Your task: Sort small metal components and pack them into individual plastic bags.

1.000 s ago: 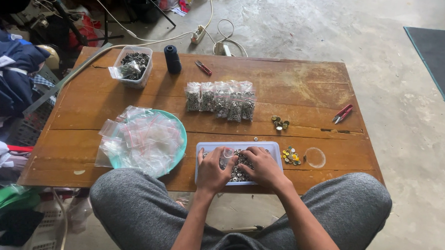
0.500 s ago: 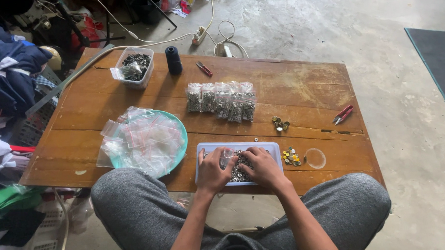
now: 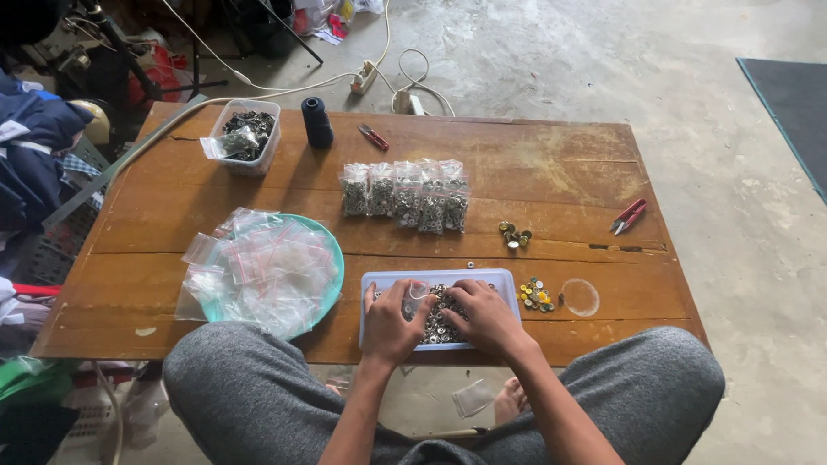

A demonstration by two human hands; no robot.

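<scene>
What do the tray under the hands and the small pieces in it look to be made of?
The shallow rectangular tray looks like pale, slightly translucent plastic, with a smooth matte rim. The small round pieces under the left hand and right hand look like silvery metal, judging by their glints, though they are too small to be sure.

Hands hide tray pieces (kind too small).

Both hands, left hand and right hand, down in a white tray of small metal buttons, near table edge.
</scene>
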